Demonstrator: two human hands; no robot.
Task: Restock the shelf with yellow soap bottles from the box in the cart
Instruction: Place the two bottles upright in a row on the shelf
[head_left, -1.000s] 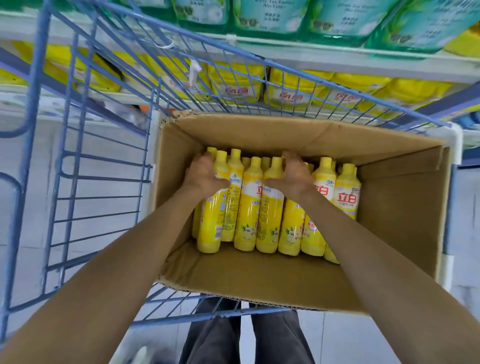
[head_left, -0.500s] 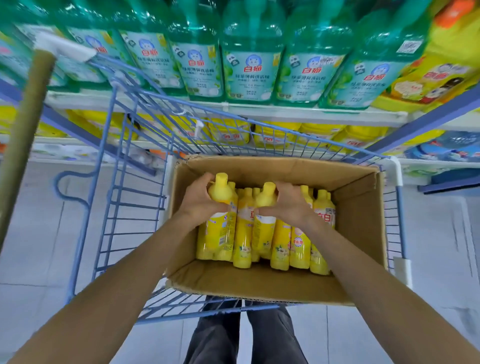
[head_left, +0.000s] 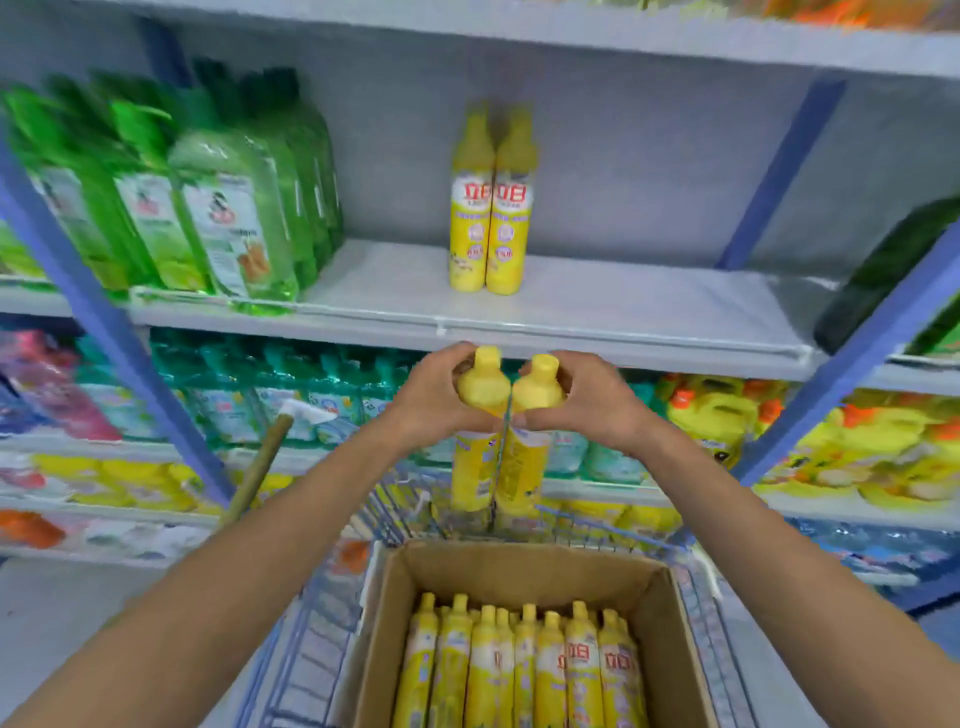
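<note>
My left hand (head_left: 434, 400) grips one yellow soap bottle (head_left: 475, 462) by its shoulder, and my right hand (head_left: 587, 402) grips a second yellow soap bottle (head_left: 522, 467) pressed against the first. Both hang upright just below the front edge of the grey shelf (head_left: 623, 312). Two yellow bottles (head_left: 491, 208) stand side by side on that shelf, a little above my hands. Lower down, the cardboard box (head_left: 670, 634) in the blue wire cart (head_left: 306, 654) holds several more yellow bottles (head_left: 524, 670).
Green bottles (head_left: 218, 208) crowd the shelf's left end and a dark green bottle (head_left: 893, 275) leans at its right. Blue uprights (head_left: 98, 312) frame the bay. Teal bottles (head_left: 291, 395) and yellow jugs (head_left: 841, 447) fill lower shelves. A wooden handle (head_left: 260, 467) stands left of the cart.
Both hands lifted a yellow bottle each out of the box and raised them up to the shelf edge. My view swung upward from the box to the shelf.
</note>
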